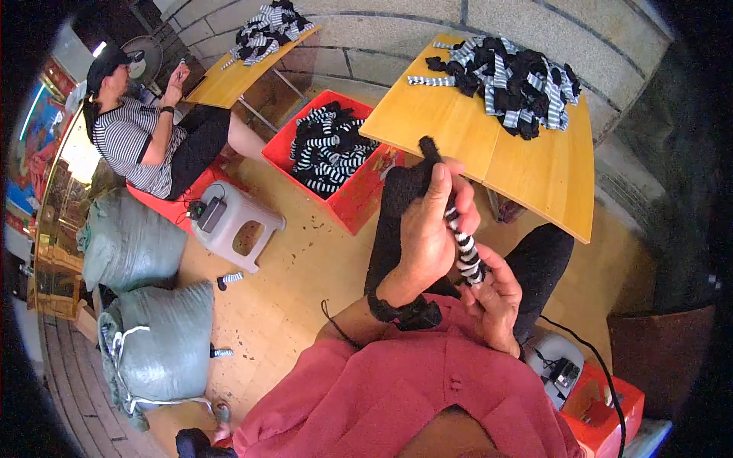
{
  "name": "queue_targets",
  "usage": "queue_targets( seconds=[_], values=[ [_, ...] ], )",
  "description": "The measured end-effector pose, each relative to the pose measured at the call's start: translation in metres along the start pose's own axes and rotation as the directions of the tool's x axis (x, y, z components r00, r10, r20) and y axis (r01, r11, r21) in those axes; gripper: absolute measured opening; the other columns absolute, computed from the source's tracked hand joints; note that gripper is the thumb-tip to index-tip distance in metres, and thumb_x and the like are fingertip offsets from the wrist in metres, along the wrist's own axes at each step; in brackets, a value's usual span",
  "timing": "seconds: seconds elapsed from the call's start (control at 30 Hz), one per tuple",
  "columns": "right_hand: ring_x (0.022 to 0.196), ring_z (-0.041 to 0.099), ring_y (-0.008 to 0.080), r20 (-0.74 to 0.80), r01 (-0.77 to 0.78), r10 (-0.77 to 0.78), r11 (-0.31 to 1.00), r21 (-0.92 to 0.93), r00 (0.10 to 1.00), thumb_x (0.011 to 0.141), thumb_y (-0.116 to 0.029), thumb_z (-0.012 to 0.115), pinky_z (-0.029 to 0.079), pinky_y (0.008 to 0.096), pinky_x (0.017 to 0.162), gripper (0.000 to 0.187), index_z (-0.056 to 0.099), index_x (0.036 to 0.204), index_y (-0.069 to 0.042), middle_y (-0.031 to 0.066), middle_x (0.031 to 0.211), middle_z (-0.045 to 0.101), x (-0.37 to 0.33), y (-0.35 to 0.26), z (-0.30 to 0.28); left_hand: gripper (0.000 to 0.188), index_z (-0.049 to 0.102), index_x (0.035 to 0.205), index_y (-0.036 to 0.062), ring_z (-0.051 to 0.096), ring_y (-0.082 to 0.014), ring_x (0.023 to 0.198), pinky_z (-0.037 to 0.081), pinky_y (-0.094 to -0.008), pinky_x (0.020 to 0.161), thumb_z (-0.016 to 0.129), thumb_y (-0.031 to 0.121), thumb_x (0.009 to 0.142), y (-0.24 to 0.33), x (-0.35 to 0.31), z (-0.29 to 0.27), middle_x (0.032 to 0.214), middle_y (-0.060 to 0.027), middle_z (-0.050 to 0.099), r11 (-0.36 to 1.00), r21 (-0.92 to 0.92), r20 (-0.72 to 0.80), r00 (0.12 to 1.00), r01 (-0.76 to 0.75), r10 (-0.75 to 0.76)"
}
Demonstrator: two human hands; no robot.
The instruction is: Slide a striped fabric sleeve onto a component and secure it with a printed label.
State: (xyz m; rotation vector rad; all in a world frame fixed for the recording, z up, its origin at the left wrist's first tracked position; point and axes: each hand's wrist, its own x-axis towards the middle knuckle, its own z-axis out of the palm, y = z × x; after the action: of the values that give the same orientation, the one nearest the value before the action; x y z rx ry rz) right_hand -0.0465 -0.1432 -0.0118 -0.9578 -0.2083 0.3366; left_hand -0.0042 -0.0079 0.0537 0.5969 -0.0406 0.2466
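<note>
A narrow plush tube (466,256) with black and white stripes and a fuzzy black end slants between my hands, above my lap. My left hand (427,237) closes around its upper part, thumb along it, with the black end sticking out past the fingers. Lower down, my right hand (495,301) pinches the striped end between thumb and fingers. Whether anything is inside the tube is hidden. Beyond my hands, a pile of flat striped and black fabric pieces (527,84) lies on a yellow wooden table (427,114).
A red crate (347,217) of striped tubes stands left of the table. At the far left a person (145,145) sits by another table (221,85). A grey stool (248,229) and stuffed green sacks (156,343) stand on the left. At lower right is a red box (611,427) and a black cable (611,378).
</note>
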Motion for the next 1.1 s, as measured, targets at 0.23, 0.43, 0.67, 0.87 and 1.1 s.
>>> queue_targets(
  seconds=[0.23,0.43,0.67,0.87,1.1],
  values=[
    [0.056,0.044,0.0057,-0.104,0.024,-0.032,0.997,-0.076,0.994,0.085,-0.002,0.054,0.031,0.0178,0.046,0.039,0.047,0.123,0.001,-0.0024,0.067,0.05,-0.003,-0.001,0.0,0.031,0.053,0.103,-0.0007,0.06,-0.0205,0.086,0.049,-0.0352,0.078,0.058,0.027,0.088,0.012,0.01,-0.015,0.097,-0.0095,0.06,0.954,0.164,-0.127,0.953,-0.253,0.274],
    [0.056,0.043,0.0067,-0.069,0.064,-0.07,0.995,-0.077,0.995,0.085,-0.001,0.054,0.032,0.0191,0.047,0.038,0.047,0.123,0.002,-0.0013,0.067,0.048,-0.004,-0.002,-0.004,0.026,0.055,0.104,0.0025,0.058,-0.0183,0.09,0.046,-0.0356,0.083,0.059,0.023,0.088,0.02,0.014,-0.025,0.1,-0.0072,0.061,0.966,0.078,-0.052,0.967,-0.246,0.25],
    [0.055,0.042,0.0067,-0.024,0.039,-0.041,0.997,-0.063,0.999,0.086,0.0,0.052,0.032,0.0192,0.047,0.035,0.047,0.121,0.003,-0.0025,0.065,0.045,-0.005,0.001,-0.004,0.021,0.057,0.1,0.0027,0.058,-0.0165,0.084,0.047,-0.0313,0.077,0.062,0.016,0.085,0.02,0.016,-0.022,0.094,-0.0056,0.061,0.981,-0.018,-0.098,0.977,-0.192,0.189],
    [0.056,0.041,0.0053,-0.088,-0.053,0.043,0.992,-0.114,0.995,0.087,0.003,0.05,0.032,0.019,0.048,0.031,0.05,0.118,0.003,-0.003,0.067,0.047,-0.007,0.0,-0.002,0.023,0.055,0.098,0.0004,0.06,-0.015,0.075,0.051,-0.0287,0.069,0.065,-0.003,0.077,0.024,0.016,-0.024,0.089,-0.008,0.061,0.982,0.069,-0.082,0.98,-0.178,0.183],
    [0.056,0.042,0.0043,-0.115,0.011,-0.035,0.98,-0.199,0.993,0.087,0.002,0.05,0.032,0.019,0.048,0.031,0.05,0.118,0.002,-0.0023,0.069,0.05,-0.003,0.001,-0.001,0.028,0.05,0.1,0.002,0.06,-0.0166,0.082,0.05,-0.0296,0.075,0.062,-0.007,0.077,0.018,0.018,-0.022,0.093,-0.0083,0.06,0.943,0.149,-0.107,0.943,-0.299,0.315]
  ],
)
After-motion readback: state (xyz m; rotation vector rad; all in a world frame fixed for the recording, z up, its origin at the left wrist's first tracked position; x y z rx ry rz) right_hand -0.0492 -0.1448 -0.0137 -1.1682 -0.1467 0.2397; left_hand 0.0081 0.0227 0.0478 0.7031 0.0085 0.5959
